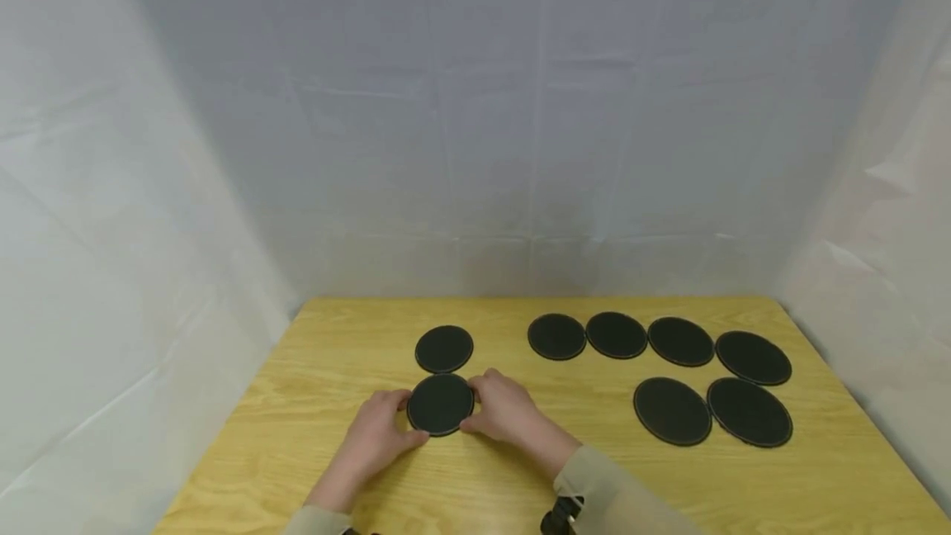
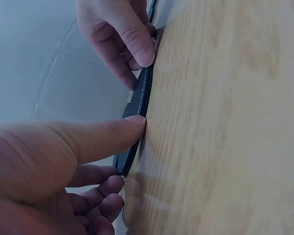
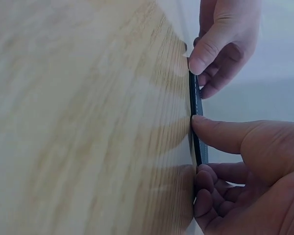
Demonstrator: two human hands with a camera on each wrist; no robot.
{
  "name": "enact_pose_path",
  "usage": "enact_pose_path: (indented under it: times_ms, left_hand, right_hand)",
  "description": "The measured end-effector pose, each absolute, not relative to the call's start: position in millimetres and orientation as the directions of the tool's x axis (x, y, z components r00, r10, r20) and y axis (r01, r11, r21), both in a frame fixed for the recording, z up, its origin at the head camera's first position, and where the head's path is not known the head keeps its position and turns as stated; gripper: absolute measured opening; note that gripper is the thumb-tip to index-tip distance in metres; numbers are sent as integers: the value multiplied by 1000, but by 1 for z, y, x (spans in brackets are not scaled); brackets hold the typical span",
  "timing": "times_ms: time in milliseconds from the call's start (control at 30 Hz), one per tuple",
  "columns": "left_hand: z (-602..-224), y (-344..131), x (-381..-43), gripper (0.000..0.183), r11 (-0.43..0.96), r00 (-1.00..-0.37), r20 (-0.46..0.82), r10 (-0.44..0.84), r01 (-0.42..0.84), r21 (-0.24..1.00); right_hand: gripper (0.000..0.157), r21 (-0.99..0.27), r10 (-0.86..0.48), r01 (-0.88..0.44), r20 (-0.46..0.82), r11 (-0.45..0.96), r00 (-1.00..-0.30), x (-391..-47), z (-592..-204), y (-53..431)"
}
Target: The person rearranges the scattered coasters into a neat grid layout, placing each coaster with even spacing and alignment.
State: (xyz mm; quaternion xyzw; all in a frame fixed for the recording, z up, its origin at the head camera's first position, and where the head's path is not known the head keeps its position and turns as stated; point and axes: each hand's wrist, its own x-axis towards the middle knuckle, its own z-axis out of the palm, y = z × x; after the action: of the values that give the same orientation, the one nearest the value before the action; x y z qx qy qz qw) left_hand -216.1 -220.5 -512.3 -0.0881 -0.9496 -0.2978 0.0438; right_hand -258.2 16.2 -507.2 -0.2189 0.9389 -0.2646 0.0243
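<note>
A round black coaster [image 1: 441, 405] with a stitched rim lies on the wooden table between my two hands. My left hand [image 1: 377, 432] holds its left edge between thumb and fingers. On the opposite edge, my right hand [image 1: 508, 409] grips it the same way. Directly behind, a second black coaster [image 1: 444, 349] lies flat, its near edge against or very close to the held one. Seen from the left wrist, the left thumb [image 2: 108, 137] presses the coaster's stitched rim [image 2: 142, 95] close to the tabletop. In the right wrist view the right thumb [image 3: 220, 133] touches the rim too.
To the right, several more black coasters lie on the table [image 1: 520, 477]: a back row [image 1: 616, 335] edge to edge, and two nearer ones, a left coaster [image 1: 672, 411] and a right coaster [image 1: 749, 412]. Pale sheeting [image 1: 483, 147] encloses the table's back and sides.
</note>
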Motion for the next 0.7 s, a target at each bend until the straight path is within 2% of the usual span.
enact_pose_path:
  times_ms: [367,700]
  left_hand:
    - [-502,-218,-223,72,793,-992,84,95,126,597]
    - [-504,-218,-225,70,829,-990,130,57,120,547]
  right_hand:
    - [55,-498,-396,-380,78,779,-915,-266,-507,10]
    - [58,-505,-402,-388,87,771,-912,-270,-509,5]
